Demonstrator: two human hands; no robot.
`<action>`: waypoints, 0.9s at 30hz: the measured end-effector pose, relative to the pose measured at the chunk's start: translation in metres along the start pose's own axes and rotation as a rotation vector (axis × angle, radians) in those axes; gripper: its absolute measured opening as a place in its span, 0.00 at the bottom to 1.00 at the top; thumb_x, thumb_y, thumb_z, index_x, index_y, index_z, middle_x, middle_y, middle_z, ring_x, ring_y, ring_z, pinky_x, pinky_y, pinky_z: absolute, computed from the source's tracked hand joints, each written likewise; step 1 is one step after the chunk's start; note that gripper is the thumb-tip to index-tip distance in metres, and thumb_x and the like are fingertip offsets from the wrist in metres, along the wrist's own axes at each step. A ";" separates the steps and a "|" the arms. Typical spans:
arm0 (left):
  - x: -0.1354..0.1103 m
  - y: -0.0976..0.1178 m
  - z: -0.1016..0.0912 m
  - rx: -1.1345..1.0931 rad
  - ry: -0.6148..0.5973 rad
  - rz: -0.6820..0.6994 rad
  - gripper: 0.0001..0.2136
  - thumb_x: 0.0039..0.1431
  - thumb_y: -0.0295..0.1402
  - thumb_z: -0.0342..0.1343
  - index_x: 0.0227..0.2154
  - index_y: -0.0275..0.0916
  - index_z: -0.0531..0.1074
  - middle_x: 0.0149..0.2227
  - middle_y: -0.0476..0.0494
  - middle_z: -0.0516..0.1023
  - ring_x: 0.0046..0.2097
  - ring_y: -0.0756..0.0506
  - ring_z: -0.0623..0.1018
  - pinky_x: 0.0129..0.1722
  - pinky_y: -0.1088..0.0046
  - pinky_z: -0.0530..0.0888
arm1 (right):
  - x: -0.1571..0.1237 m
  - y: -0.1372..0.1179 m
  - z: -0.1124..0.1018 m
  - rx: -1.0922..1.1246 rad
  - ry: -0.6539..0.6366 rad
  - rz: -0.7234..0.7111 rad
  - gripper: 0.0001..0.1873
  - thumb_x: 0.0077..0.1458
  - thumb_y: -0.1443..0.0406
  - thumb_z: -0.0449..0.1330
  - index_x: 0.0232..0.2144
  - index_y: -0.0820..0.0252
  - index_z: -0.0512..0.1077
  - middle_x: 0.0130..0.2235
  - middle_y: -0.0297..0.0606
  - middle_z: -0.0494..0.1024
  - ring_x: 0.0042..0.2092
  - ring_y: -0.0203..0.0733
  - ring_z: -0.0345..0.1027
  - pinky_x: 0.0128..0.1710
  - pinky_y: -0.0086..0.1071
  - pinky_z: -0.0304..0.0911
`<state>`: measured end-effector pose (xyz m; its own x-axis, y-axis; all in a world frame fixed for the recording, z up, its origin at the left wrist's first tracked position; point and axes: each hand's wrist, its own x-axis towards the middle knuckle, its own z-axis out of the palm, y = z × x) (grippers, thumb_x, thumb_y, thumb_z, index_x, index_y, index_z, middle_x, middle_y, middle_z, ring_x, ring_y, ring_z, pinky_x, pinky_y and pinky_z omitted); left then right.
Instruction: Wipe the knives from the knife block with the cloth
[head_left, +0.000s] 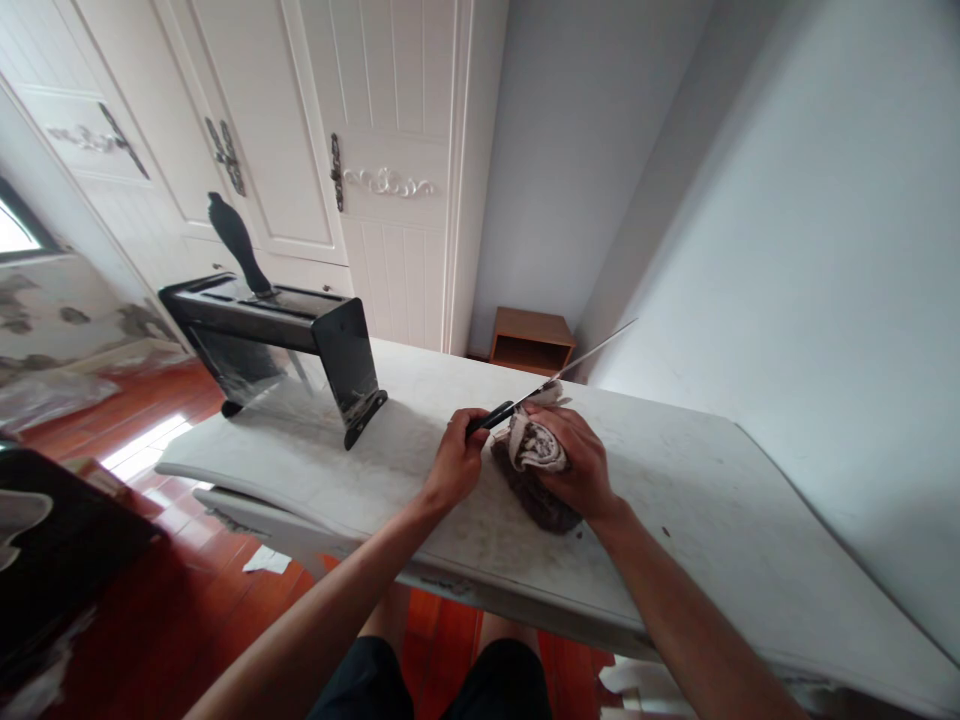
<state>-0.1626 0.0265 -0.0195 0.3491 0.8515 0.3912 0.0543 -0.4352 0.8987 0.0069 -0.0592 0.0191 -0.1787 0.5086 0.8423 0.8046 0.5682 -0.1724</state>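
My left hand (pixel 459 455) is closed round the black handle of a long, thin-bladed knife (pixel 592 354). The blade points up and to the right, away from me. In my right hand (pixel 581 455) is a rolled, stained cloth (pixel 538 446), bunched up close to the base of the blade. Part of the cloth shows beyond my fingers along the blade. Below it a dark brown, crumpled bundle (pixel 536 497) lies on the white table (pixel 675 490). Whether that bundle is joined to the cloth, I cannot tell.
A black knife block (pixel 337 350) with clear sides stands at the table's left, a black-handled knife (pixel 236 240) upright in it. Behind are white wardrobe doors (pixel 390 250) and a small brown cabinet (pixel 532 325). A wall (pixel 825 250) borders the right side.
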 end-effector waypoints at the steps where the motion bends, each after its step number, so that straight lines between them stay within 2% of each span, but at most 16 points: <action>1: 0.000 0.001 0.001 -0.010 -0.002 0.004 0.09 0.59 0.27 0.49 0.42 0.38 0.68 0.42 0.43 0.75 0.46 0.44 0.74 0.50 0.64 0.71 | -0.001 0.002 0.001 -0.038 -0.019 0.015 0.25 0.53 0.67 0.64 0.54 0.55 0.68 0.49 0.46 0.78 0.51 0.52 0.72 0.49 0.45 0.71; 6: -0.003 0.004 0.004 -0.040 -0.040 0.078 0.11 0.56 0.23 0.49 0.41 0.39 0.68 0.42 0.43 0.75 0.45 0.45 0.74 0.49 0.64 0.71 | -0.004 0.006 0.004 -0.093 -0.093 0.132 0.26 0.51 0.68 0.62 0.54 0.56 0.70 0.50 0.44 0.78 0.51 0.51 0.72 0.51 0.44 0.70; 9: -0.004 0.005 0.004 0.013 -0.012 0.123 0.11 0.56 0.22 0.49 0.41 0.39 0.67 0.43 0.43 0.73 0.46 0.45 0.73 0.50 0.64 0.71 | -0.004 0.005 0.005 -0.099 -0.095 0.179 0.26 0.49 0.69 0.62 0.52 0.55 0.71 0.49 0.43 0.79 0.51 0.52 0.72 0.51 0.44 0.69; 15: -0.003 0.005 0.000 0.136 0.011 0.226 0.12 0.56 0.20 0.49 0.42 0.40 0.66 0.43 0.42 0.71 0.46 0.45 0.73 0.49 0.64 0.71 | -0.010 0.006 0.009 -0.152 -0.058 0.238 0.19 0.48 0.67 0.62 0.45 0.56 0.74 0.41 0.42 0.80 0.43 0.52 0.74 0.43 0.41 0.71; 18: -0.005 0.005 -0.001 0.182 -0.053 0.233 0.13 0.56 0.21 0.49 0.43 0.39 0.65 0.44 0.41 0.72 0.46 0.44 0.73 0.49 0.64 0.71 | -0.011 0.007 0.009 -0.155 -0.033 0.225 0.15 0.48 0.67 0.61 0.41 0.56 0.75 0.36 0.41 0.80 0.39 0.50 0.74 0.39 0.40 0.70; 23: -0.009 0.004 -0.003 0.215 -0.261 0.133 0.15 0.56 0.22 0.50 0.46 0.40 0.60 0.41 0.43 0.76 0.42 0.43 0.77 0.44 0.66 0.72 | -0.006 0.004 0.005 -0.104 0.005 0.198 0.09 0.48 0.68 0.61 0.35 0.56 0.73 0.34 0.39 0.78 0.35 0.46 0.72 0.34 0.36 0.68; 27: -0.011 0.006 -0.004 0.275 -0.289 0.099 0.15 0.56 0.24 0.52 0.45 0.42 0.60 0.37 0.45 0.77 0.38 0.42 0.77 0.38 0.67 0.72 | -0.003 0.002 0.004 -0.106 -0.002 0.219 0.02 0.48 0.66 0.60 0.28 0.54 0.70 0.28 0.35 0.75 0.30 0.44 0.69 0.30 0.35 0.66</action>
<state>-0.1700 0.0156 -0.0171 0.6117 0.7011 0.3664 0.2412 -0.6064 0.7577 0.0073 -0.0573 0.0139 0.0051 0.6135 0.7896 0.8793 0.3733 -0.2958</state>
